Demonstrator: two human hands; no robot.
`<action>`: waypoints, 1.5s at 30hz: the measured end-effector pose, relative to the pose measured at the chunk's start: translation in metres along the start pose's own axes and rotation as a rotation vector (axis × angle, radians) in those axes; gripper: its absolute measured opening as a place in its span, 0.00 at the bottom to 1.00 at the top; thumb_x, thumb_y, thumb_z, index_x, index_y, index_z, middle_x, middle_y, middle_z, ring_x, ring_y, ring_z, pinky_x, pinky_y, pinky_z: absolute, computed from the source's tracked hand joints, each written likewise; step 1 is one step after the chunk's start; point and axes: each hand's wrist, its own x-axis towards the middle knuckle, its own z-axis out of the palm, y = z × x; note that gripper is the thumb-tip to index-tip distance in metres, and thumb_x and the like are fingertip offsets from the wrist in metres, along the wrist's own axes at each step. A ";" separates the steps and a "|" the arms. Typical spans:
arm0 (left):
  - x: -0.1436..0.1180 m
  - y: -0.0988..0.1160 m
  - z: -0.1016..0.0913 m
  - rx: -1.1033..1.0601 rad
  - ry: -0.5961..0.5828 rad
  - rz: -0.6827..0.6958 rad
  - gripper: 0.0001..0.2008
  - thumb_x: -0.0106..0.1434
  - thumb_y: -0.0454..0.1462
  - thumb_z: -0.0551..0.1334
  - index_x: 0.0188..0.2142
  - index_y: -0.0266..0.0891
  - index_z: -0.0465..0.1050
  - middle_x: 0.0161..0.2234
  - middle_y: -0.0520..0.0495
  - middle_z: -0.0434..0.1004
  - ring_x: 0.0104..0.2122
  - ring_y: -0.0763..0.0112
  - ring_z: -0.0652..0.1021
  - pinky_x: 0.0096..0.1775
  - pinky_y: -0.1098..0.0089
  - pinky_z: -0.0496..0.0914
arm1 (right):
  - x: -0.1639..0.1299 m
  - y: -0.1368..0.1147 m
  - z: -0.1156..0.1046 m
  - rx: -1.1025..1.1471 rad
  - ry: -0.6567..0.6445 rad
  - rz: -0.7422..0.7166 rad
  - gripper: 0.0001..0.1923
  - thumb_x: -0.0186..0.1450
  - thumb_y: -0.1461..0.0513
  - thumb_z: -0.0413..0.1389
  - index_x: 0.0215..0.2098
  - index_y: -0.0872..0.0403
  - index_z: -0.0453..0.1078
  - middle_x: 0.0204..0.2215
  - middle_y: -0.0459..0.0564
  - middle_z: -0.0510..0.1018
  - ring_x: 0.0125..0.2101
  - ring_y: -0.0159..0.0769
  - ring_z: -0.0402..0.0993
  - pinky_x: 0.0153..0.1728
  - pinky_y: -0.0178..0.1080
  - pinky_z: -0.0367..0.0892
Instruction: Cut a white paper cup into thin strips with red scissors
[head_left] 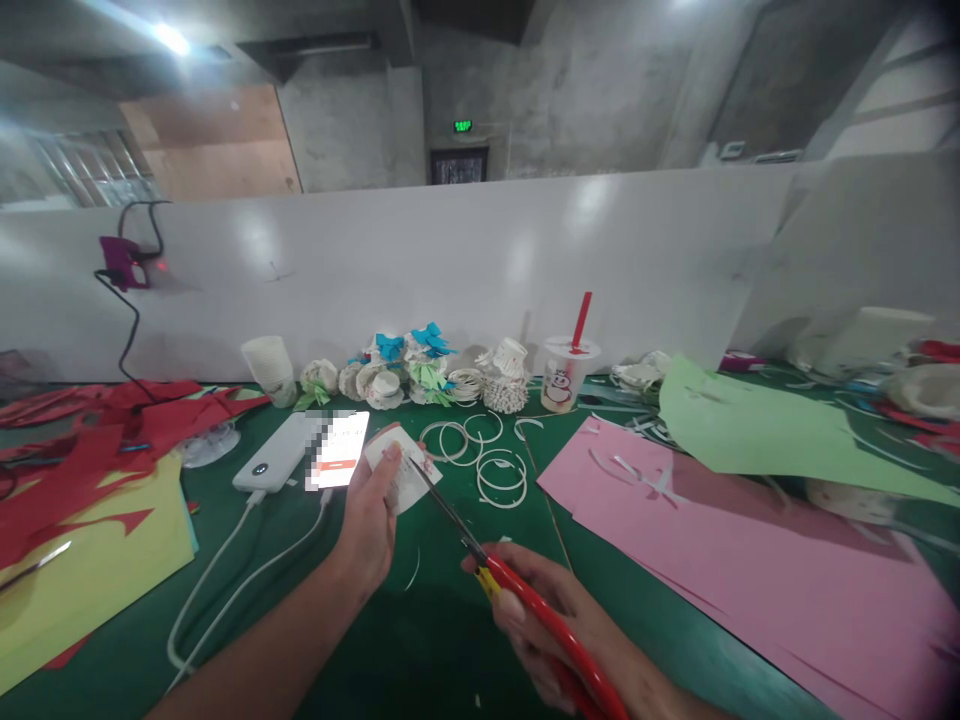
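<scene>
Left hand (369, 520) gripping paper cup (397, 470), scissors (517, 590) — blades at rim

Both hands (371, 515) (555, 620) closed, forearms converging.

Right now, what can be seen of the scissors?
The scissors have red handles, a yellow patch at the pivot, and thin dark blades. The right hand grips the handles low in the frame. The blades slant up and left, slightly parted, tips meeting the white paper cup piece held by the left hand above the green table.
</scene>
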 end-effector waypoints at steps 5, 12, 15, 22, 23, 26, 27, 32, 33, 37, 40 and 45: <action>-0.001 -0.001 -0.002 0.007 -0.001 -0.017 0.19 0.56 0.40 0.63 0.48 0.41 0.67 0.35 0.48 0.78 0.32 0.70 0.78 0.35 0.71 0.72 | -0.004 0.000 0.002 -0.038 0.021 0.025 0.29 0.55 0.45 0.58 0.48 0.52 0.62 0.21 0.39 0.66 0.12 0.18 0.56 0.11 0.24 0.52; -0.004 0.000 -0.001 0.031 -0.007 -0.027 0.20 0.55 0.41 0.64 0.47 0.40 0.67 0.35 0.47 0.78 0.32 0.68 0.78 0.34 0.70 0.72 | 0.002 0.001 0.000 0.054 -0.004 0.001 0.28 0.54 0.46 0.59 0.46 0.54 0.66 0.21 0.41 0.68 0.12 0.20 0.58 0.10 0.25 0.52; -0.004 0.000 -0.001 0.021 -0.005 -0.027 0.20 0.56 0.41 0.63 0.47 0.40 0.67 0.35 0.47 0.78 0.32 0.68 0.78 0.34 0.69 0.72 | 0.004 0.004 -0.001 0.085 0.020 -0.022 0.28 0.55 0.46 0.59 0.46 0.55 0.67 0.19 0.41 0.68 0.11 0.20 0.58 0.09 0.24 0.52; -0.006 0.001 0.000 0.002 -0.007 -0.026 0.18 0.56 0.41 0.63 0.45 0.39 0.68 0.35 0.47 0.78 0.32 0.68 0.78 0.35 0.69 0.72 | 0.006 0.009 -0.003 0.075 -0.001 -0.050 0.26 0.57 0.48 0.58 0.47 0.56 0.66 0.19 0.40 0.68 0.11 0.20 0.59 0.10 0.25 0.54; -0.006 0.001 0.000 0.003 -0.008 -0.020 0.18 0.56 0.41 0.63 0.46 0.39 0.67 0.35 0.47 0.78 0.32 0.68 0.79 0.35 0.69 0.72 | 0.005 0.008 -0.002 0.076 0.009 -0.054 0.26 0.58 0.48 0.57 0.47 0.56 0.66 0.19 0.40 0.67 0.11 0.20 0.58 0.10 0.25 0.53; -0.007 0.001 0.000 0.021 0.001 -0.009 0.19 0.56 0.41 0.63 0.46 0.39 0.67 0.35 0.47 0.78 0.31 0.68 0.79 0.35 0.68 0.72 | 0.005 0.007 -0.001 0.081 0.042 -0.069 0.27 0.57 0.46 0.57 0.45 0.57 0.66 0.18 0.40 0.67 0.10 0.20 0.58 0.09 0.25 0.53; -0.007 0.001 0.000 0.028 0.002 -0.007 0.19 0.56 0.41 0.63 0.46 0.39 0.67 0.35 0.47 0.78 0.31 0.68 0.79 0.36 0.68 0.72 | 0.005 0.006 -0.001 0.080 0.051 -0.075 0.27 0.56 0.46 0.57 0.44 0.57 0.67 0.18 0.40 0.67 0.10 0.20 0.58 0.09 0.25 0.52; -0.007 0.001 0.001 0.014 0.012 -0.017 0.20 0.55 0.42 0.64 0.46 0.39 0.68 0.34 0.47 0.78 0.32 0.68 0.79 0.36 0.68 0.72 | 0.005 0.007 -0.003 0.064 0.010 -0.075 0.27 0.57 0.46 0.57 0.45 0.56 0.66 0.18 0.39 0.66 0.10 0.20 0.58 0.09 0.25 0.52; -0.007 0.001 0.001 0.010 0.013 -0.022 0.20 0.55 0.42 0.64 0.47 0.39 0.67 0.33 0.47 0.78 0.32 0.67 0.79 0.36 0.68 0.72 | 0.005 0.007 -0.003 0.064 -0.006 -0.064 0.27 0.57 0.46 0.57 0.46 0.55 0.66 0.18 0.39 0.67 0.10 0.20 0.58 0.09 0.25 0.53; -0.008 0.001 0.002 0.011 0.004 -0.023 0.21 0.55 0.41 0.64 0.48 0.39 0.67 0.34 0.46 0.78 0.32 0.67 0.79 0.36 0.68 0.72 | 0.002 0.006 -0.001 0.069 0.017 -0.049 0.28 0.56 0.45 0.57 0.46 0.55 0.67 0.19 0.40 0.67 0.11 0.20 0.58 0.10 0.25 0.52; -0.008 0.001 0.002 0.028 -0.001 -0.014 0.20 0.56 0.41 0.63 0.47 0.39 0.67 0.35 0.46 0.78 0.32 0.67 0.79 0.35 0.68 0.72 | 0.001 0.005 0.001 0.065 0.025 -0.045 0.28 0.56 0.45 0.57 0.46 0.56 0.67 0.18 0.39 0.66 0.11 0.20 0.57 0.10 0.25 0.52; -0.009 0.001 0.002 0.034 0.004 -0.018 0.19 0.56 0.41 0.63 0.47 0.39 0.67 0.35 0.46 0.78 0.32 0.68 0.79 0.35 0.68 0.72 | 0.003 0.006 0.000 0.055 0.011 -0.018 0.26 0.58 0.47 0.56 0.47 0.56 0.67 0.18 0.39 0.67 0.10 0.20 0.58 0.10 0.25 0.52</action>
